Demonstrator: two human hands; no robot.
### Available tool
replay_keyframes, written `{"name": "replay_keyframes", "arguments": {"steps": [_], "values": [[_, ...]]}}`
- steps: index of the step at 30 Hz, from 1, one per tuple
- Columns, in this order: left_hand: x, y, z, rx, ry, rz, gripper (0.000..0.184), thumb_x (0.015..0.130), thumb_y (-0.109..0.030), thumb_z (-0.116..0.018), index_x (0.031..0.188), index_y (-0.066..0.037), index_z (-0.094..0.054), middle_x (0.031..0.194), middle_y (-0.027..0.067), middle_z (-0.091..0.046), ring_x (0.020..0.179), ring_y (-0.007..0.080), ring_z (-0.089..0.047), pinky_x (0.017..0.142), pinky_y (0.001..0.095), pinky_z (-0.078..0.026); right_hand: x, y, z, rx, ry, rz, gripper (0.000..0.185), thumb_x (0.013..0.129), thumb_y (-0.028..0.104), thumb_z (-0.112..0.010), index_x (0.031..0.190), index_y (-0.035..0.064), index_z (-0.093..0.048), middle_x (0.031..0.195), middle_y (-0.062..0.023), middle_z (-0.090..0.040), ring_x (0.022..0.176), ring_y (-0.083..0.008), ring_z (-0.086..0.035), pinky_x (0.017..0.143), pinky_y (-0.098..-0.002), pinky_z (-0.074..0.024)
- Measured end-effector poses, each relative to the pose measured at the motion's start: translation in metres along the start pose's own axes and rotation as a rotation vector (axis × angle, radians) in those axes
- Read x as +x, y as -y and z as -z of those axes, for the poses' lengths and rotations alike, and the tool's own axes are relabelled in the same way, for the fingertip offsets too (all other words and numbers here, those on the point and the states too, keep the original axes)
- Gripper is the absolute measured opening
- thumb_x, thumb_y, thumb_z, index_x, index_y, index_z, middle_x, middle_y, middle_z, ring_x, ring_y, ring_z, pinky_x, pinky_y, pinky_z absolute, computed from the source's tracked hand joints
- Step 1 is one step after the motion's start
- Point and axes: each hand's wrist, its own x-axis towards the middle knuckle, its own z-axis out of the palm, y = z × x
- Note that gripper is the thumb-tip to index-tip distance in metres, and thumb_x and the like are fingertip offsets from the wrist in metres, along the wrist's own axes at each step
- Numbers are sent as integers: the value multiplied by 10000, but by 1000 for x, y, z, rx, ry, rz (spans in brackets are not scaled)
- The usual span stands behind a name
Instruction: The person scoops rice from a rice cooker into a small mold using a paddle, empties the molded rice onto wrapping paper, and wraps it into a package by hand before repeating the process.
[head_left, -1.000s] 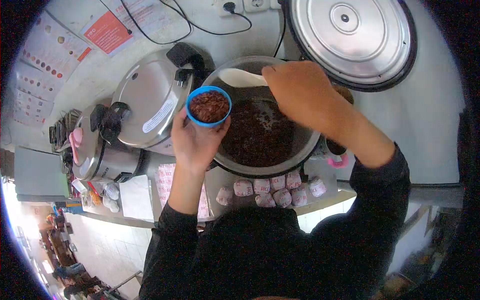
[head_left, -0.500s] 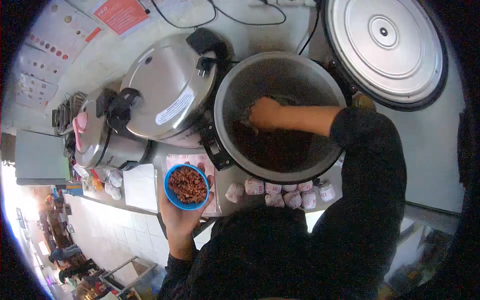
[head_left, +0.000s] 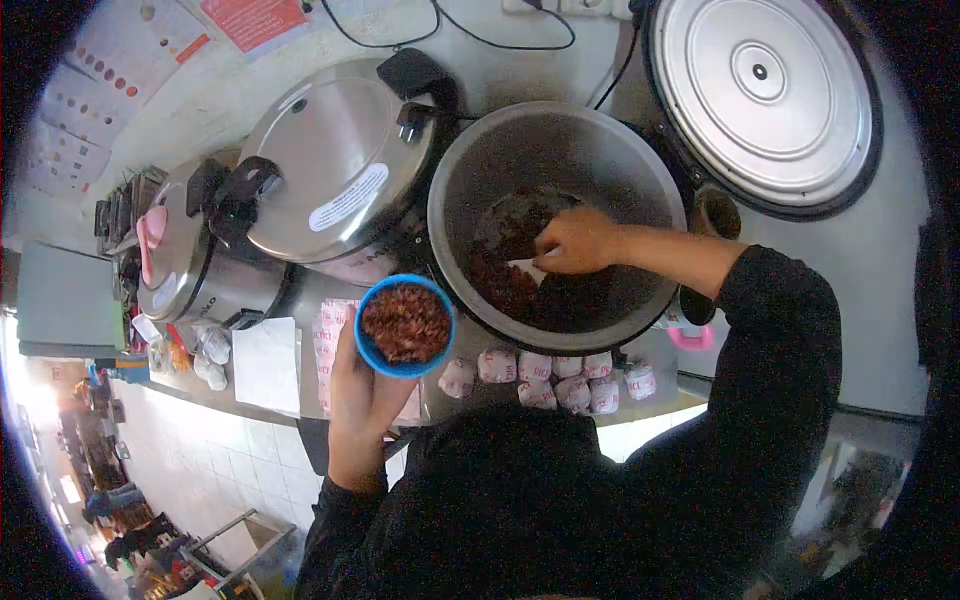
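Observation:
My left hand [head_left: 362,390] holds a blue bowl [head_left: 405,326] heaped with reddish-brown rice, over the counter's front part. Inside the large open cooker [head_left: 450,200], my right hand [head_left: 578,241] is closed on a white spoon [head_left: 524,268], whose tip is down in the dark rice [head_left: 500,285]. Several small wrapped packets [head_left: 536,368] lie in rows in front of the cooker. Printed wrapping paper [head_left: 330,345] is partly hidden behind my left hand.
Two closed cookers [head_left: 320,160], [head_left: 185,250] stand to the left, a pink spoon [head_left: 150,238] on the farther one. The open cooker's raised lid [head_left: 760,110] is at upper right. White sheets [head_left: 267,366] lie at the counter's left. A pink handle [head_left: 690,337] shows right of the cooker.
Over the last second, my right hand has gone from above the cooker down into it with the spoon. My left hand has moved the bowl from the cooker's rim towards me.

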Motion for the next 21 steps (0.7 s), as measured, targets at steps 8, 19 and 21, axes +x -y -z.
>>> {"name": "replay_keyframes", "arguments": {"steps": [8, 19, 21], "values": [[58, 11, -46, 181, 132, -5, 471, 1094, -418, -394, 1371, -64, -534, 1385, 109, -597, 1299, 253, -545, 1105, 445, -411, -53, 7, 93, 204, -82, -241, 387, 909, 477, -614, 934, 123, -770, 853, -159, -738, 804, -363, -707, 735, -490, -539], [129, 83, -92, 137, 170, 4, 570, 1099, -435, -368, 1463, 2, -413, 1447, 130, -517, 1354, 267, -486, 1183, 418, -321, -115, 115, 82, -303, -540, -260, 176, 928, 161, -571, 893, 6, -646, 790, -209, -694, 720, -349, -727, 615, -449, -596], [130, 92, -95, 145, 98, 7, 498, 1109, -399, -335, 1422, -40, -478, 1392, 146, -577, 1313, 304, -531, 1163, 470, -364, -114, 120, 66, -342, -537, -203, 135, 910, 113, -567, 911, -7, -629, 797, -215, -685, 708, -337, -731, 574, -422, -601]]}}
